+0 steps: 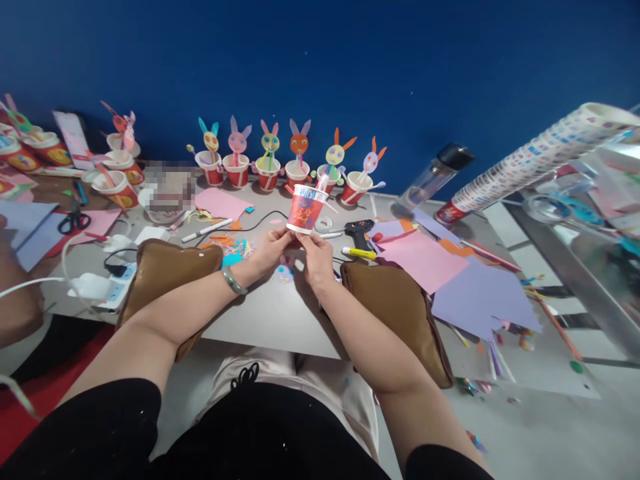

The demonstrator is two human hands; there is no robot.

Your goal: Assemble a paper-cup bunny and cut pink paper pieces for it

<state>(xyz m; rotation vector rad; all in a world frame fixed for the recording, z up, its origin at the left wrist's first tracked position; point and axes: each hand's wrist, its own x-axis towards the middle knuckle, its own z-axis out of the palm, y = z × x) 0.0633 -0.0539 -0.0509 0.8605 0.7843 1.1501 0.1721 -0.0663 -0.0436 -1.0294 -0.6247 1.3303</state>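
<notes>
A red paper cup [305, 212] with a white rim and printed pattern is raised over the middle of the table. My left hand [273, 252] pinches it at the lower edge, and my right hand [318, 259] grips the same edge from the other side. Both hands are closed, their fingertips meeting under the cup. On the table below lies a small lilac paper face [285, 272], partly hidden by my hands. Right of my hands are a yellow marker [359, 253] and a black glue gun [359, 233].
Several cups with rabbit-faced spoons [267, 170] line the blue wall. Brown cushions [395, 313] lie under my forearms. Paper scraps [233, 250], purple paper [470, 300], a tall cup stack [540, 160], a clear bottle [430, 180] and a power strip [117, 290] surround them. Another person's arm [17, 287] shows at left.
</notes>
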